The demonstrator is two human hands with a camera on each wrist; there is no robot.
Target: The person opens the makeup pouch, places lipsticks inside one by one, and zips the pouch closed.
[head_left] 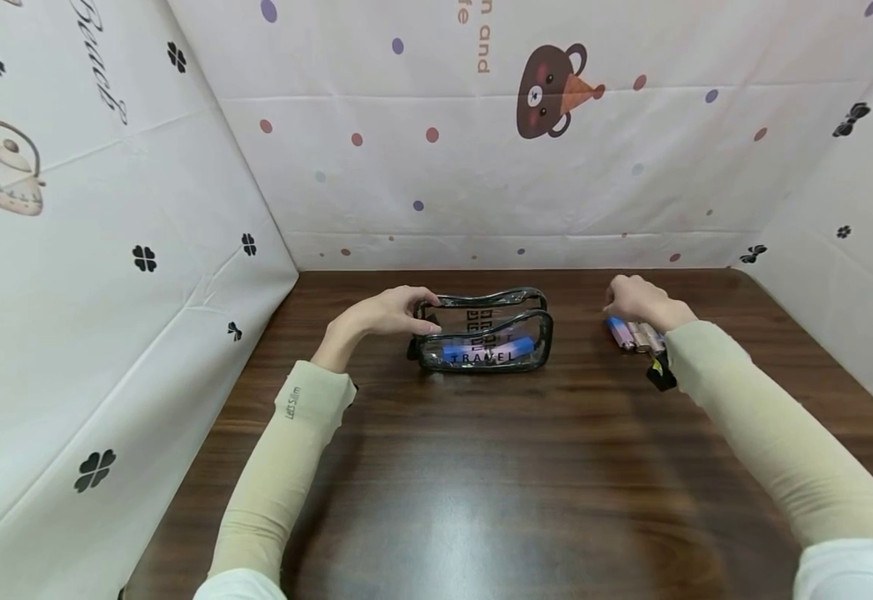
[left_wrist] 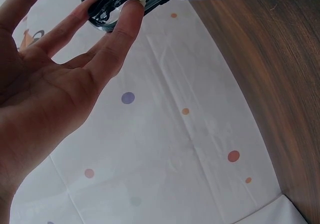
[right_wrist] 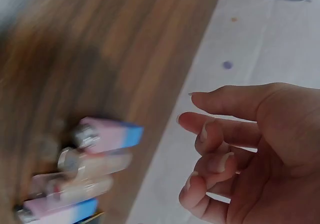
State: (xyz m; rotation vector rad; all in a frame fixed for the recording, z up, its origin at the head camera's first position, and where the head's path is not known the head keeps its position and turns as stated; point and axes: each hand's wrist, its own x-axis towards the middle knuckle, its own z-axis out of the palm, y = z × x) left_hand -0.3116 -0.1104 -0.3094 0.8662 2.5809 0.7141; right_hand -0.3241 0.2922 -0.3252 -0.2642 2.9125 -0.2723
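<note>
My left hand [head_left: 391, 312] grips the left end of a clear pouch [head_left: 541, 342] with black trim and the word TRAVEL. Its thumb lies at the near rim and its fingers at the far one; the left wrist view shows the black trim [left_wrist: 112, 7] between thumb and finger. Inside the pouch lies a blue and pink tube-like item [head_left: 455, 352]. Over on the right, my right hand [head_left: 646, 302] hovers just beyond a row of small tubes [head_left: 641, 337], its fingers loosely bent around nothing. Up close, a pink and blue tube [right_wrist: 110, 135] lies beside blurred clear-looking ones.
A small black and yellow item [head_left: 661, 372] lies near the right wrist, partly covered by the sleeve. The brown wooden table [head_left: 481, 467] meets a patterned white cloth wall [head_left: 376, 183] at the back and on both sides.
</note>
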